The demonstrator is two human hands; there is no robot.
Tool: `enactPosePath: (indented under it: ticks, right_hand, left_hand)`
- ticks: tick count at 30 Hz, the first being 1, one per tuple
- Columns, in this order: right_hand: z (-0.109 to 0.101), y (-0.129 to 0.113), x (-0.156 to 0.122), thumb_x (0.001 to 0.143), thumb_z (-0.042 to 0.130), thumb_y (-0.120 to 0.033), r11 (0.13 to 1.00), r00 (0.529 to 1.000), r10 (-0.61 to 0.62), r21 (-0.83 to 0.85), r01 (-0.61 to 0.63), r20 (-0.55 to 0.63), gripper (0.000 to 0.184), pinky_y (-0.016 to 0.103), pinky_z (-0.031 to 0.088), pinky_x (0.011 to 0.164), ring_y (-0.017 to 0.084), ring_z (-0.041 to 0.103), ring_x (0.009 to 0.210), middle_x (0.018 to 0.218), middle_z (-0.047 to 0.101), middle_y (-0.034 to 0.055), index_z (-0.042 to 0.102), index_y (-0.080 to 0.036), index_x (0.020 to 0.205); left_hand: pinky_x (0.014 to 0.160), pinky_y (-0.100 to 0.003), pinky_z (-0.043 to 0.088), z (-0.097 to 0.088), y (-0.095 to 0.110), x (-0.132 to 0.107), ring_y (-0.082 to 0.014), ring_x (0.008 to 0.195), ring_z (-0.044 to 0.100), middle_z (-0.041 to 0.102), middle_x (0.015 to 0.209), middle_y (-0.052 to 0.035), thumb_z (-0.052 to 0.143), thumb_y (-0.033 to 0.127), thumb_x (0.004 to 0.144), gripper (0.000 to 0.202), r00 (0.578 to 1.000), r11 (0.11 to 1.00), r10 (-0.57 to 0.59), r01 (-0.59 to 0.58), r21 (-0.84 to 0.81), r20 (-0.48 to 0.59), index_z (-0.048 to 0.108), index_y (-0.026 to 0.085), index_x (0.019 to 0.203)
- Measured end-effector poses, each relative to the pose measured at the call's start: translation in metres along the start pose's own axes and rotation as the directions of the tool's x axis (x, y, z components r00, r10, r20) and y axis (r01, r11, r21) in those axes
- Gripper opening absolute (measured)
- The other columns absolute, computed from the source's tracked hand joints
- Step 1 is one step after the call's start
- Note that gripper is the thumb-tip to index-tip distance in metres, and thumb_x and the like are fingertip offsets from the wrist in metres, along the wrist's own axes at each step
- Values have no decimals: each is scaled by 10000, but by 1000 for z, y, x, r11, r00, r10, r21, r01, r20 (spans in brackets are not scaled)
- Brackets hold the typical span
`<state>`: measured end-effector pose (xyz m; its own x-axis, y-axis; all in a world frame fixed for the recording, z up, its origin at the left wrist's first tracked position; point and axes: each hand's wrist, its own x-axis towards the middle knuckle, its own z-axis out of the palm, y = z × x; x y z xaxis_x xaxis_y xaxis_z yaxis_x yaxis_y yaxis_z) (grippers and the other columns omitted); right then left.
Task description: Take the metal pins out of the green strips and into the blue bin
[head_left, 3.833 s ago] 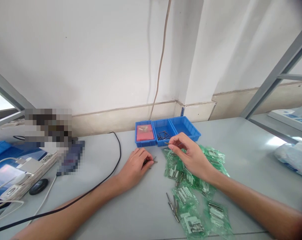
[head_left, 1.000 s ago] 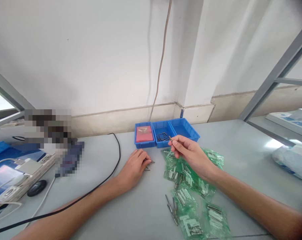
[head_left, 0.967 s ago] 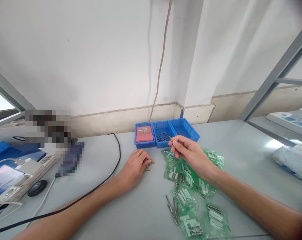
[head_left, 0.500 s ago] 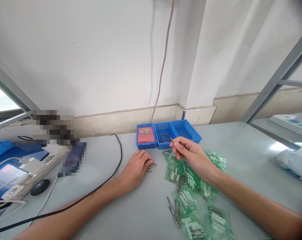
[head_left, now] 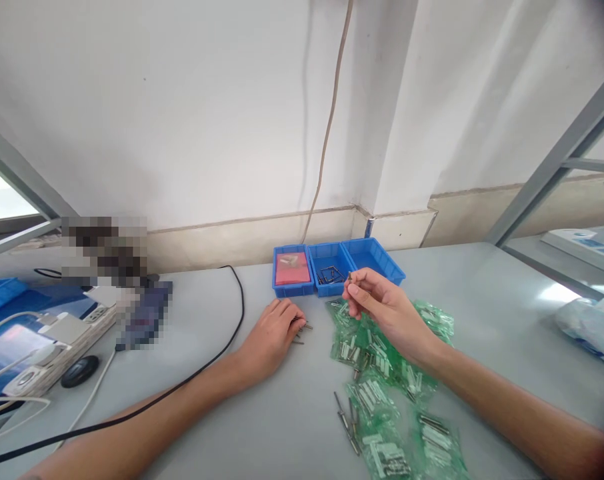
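My right hand (head_left: 382,303) is raised just in front of the middle blue bin, pinching a small metal pin (head_left: 351,277) between thumb and fingertips. Only the pin's short upper end shows; the fingers cover the rest. My left hand (head_left: 275,330) rests on the grey table with its fingers curled over several thin metal pins (head_left: 305,327), whose ends poke out beside the thumb. Dark pins (head_left: 331,275) lie in the middle blue bin (head_left: 329,290). Green plastic bags (head_left: 375,397) of metal and pale pieces are spread below my right hand.
Loose metal rods (head_left: 347,425) lie left of the bags. A blue bin (head_left: 293,291) with a red packet (head_left: 292,269) stands at the left of the row. A black cable (head_left: 202,368) crosses my left forearm. Further left are a power strip (head_left: 65,347) and a black mouse (head_left: 80,371).
The pin in my right hand has turned from slanting over the middle bin to pointing up. That hand has shifted slightly right, while my left hand stays in place.
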<state>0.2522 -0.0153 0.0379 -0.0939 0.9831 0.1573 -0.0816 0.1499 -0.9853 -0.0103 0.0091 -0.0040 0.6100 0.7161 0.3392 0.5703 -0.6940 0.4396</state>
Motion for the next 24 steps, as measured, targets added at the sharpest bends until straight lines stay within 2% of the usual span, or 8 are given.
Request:
enactPosePath:
  ticks: [5,9,16,20,24]
  right_hand:
    - [0,0,0,979,727,-451,967,994,-97,-240,82,-51,203,338,477,696,192,583,758,832,624,-3,646,-265,962]
    - [0,-2,-1,981,725,-441,953,989,-142,-277,123,-47,191,334,451,691,189,534,759,841,605,-1,668,-263,946]
    - [1,-5,-1,970,734,-507,999,999,36,30,-36,29,274,310,410,675,143,495,695,921,617,7,709,-239,1018]
    - [0,-8,0,951,769,-470,964,991,104,235,-122,90,250,292,381,640,129,416,656,867,527,-7,703,-229,954]
    - [-1,-11,1,922,800,-447,940,986,129,305,-154,101,242,295,395,624,134,372,646,874,497,4,701,-225,922]
  left_hand:
    - [904,-382,481,-1,0,0,-220,962,552,636,1020,-39,451,228,1138,196,1000,1000,1,-1,8,-2,585,207,997]
    - [908,-378,489,-2,2,0,-218,971,567,631,1035,-44,447,242,1139,203,1000,1000,-20,20,-11,-2,593,210,1002]
    - [903,-378,471,1,0,-1,-223,970,550,630,1031,-41,447,265,1147,214,1000,1000,-9,9,28,0,588,205,997]
    - [879,-382,463,4,-4,-2,-223,939,527,608,1005,-40,415,282,1159,263,1000,998,-4,4,57,2,582,201,973]
    - [878,-392,458,5,-6,-2,-227,929,514,601,991,-42,378,299,1169,301,1000,997,18,-18,79,2,583,200,972]
